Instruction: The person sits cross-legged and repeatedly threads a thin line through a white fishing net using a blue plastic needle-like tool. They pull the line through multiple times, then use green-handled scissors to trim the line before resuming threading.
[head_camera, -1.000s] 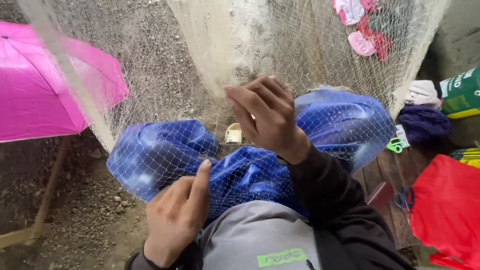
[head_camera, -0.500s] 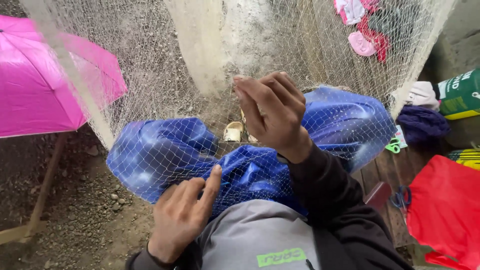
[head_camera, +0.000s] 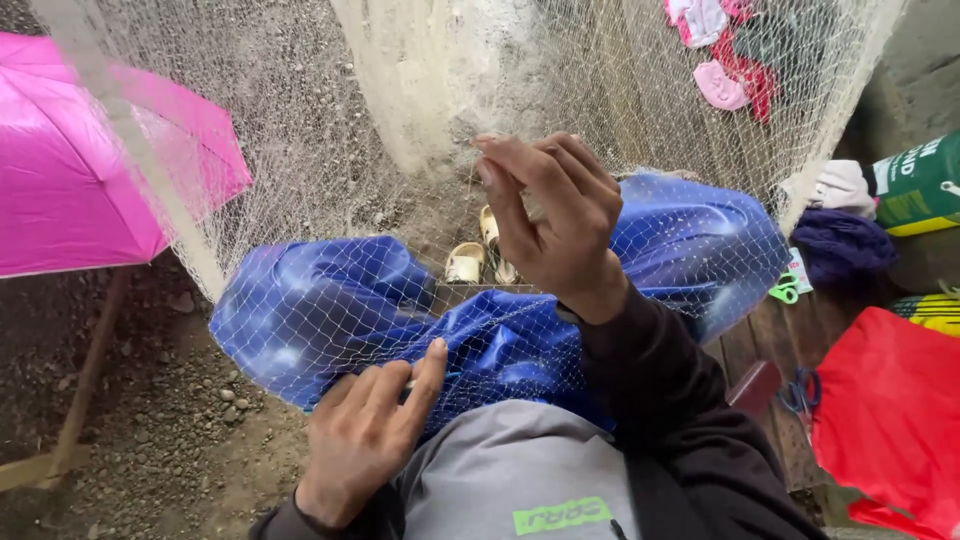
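Note:
A fine pale fishing net (head_camera: 330, 150) hangs in front of me and drapes over my lap, which is covered in shiny blue cloth (head_camera: 330, 300). My right hand (head_camera: 550, 215) is raised in the middle of the view, fingers closed on the mesh and on a small pale thing that I cannot make out. My left hand (head_camera: 365, 435) rests low against the blue cloth, fingers pinching the net's lower part, perhaps with a thin tool between them.
An open pink umbrella (head_camera: 90, 170) stands at the left over gravel ground. A red bag (head_camera: 890, 420), a purple bundle (head_camera: 840, 245), green scissors (head_camera: 785, 290) and a green sack (head_camera: 915, 185) lie at the right on wooden boards. Pale sandals (head_camera: 470, 262) sit beyond my knees.
My right hand has lifted a little higher with the mesh. My left hand has shifted slightly along the net on my lap.

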